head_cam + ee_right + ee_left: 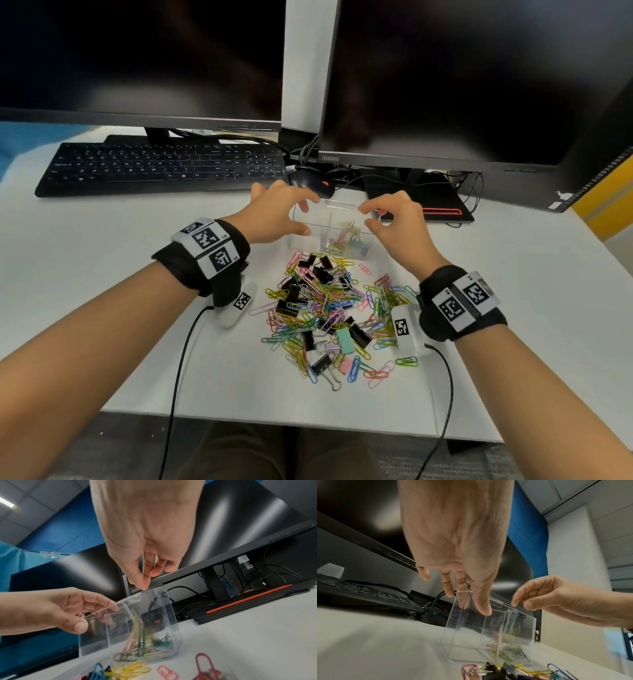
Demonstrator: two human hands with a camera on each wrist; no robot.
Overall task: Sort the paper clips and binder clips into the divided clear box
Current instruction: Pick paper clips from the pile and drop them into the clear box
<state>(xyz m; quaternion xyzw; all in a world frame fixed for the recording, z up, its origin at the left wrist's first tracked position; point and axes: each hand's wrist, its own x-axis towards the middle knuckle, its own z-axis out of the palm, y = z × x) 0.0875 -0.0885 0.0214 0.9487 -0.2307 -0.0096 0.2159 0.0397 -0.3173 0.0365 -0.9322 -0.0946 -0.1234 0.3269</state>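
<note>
The divided clear box (310, 240) stands on the white desk beyond a mixed pile of coloured paper clips (383, 294) and black binder clips (322, 272). Its right compartment holds several coloured paper clips (137, 639); the left one looks bare. My left hand (305, 217) grips the box's left end at the top, fingers behind the clear lid (513, 609) and thumb on the near side. My right hand (368, 214) pinches the lid's right edge between thumb and forefinger (145, 582). The left wrist view shows both hands at the lid: the left hand (471, 601) and the right hand (520, 603).
A black keyboard (161, 168) lies at the back left and a dark mouse (308, 180) just behind the box. Two dark monitors stand behind; a black base with a red stripe (442, 209) sits to the box's right. The desk's near edge (274, 419) runs below the pile.
</note>
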